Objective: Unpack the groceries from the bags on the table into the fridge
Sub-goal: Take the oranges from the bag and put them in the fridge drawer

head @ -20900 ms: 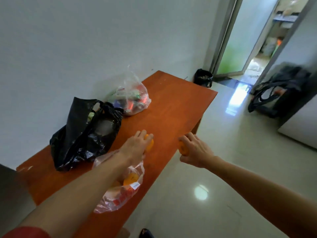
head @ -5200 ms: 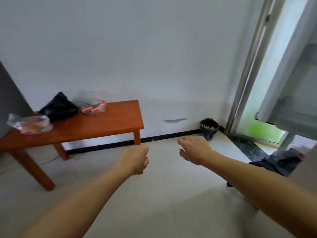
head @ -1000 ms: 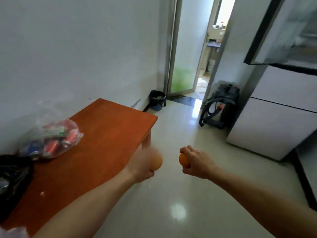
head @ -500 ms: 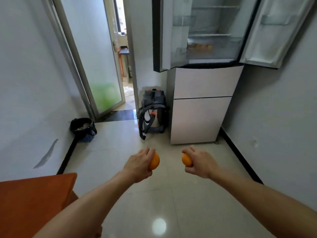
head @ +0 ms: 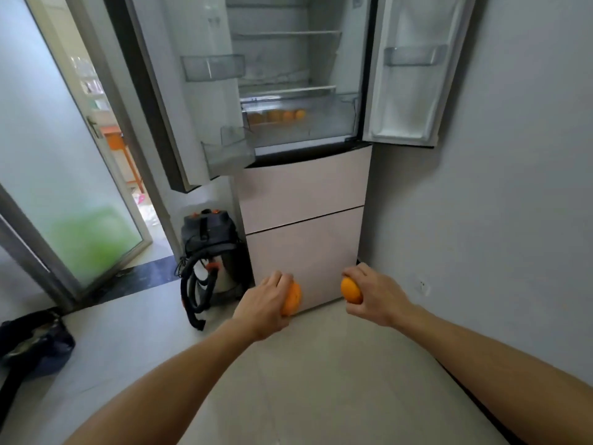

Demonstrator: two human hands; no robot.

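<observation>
fridge (head: 301, 194) nearer, orange (head: 350, 290) in each grip (head: 376, 298)

Views: one.
Head camera, worn on the person, wide-angle; straight lines lean and bow toward the frame edges.
Facing: forward and down, square onto the fridge (head: 305, 194), which fills the upper middle; its top is cut off by the frame's upper edge.
Nearness: close to the fridge, whose open compartment, left door (head: 192, 91) and right door (head: 410, 91) all fit in frame.
Lower frame: both forearms enter from the bottom edge over the floor (head: 321, 380). The left hand (head: 266, 300) grips the left-hand orange (head: 292, 300) and the right hand (head: 375, 297) grips the right-hand orange (head: 350, 290), just below centre.
Margins: glass door (head: 64, 187) at left, wall (head: 513, 187) at right.
</observation>
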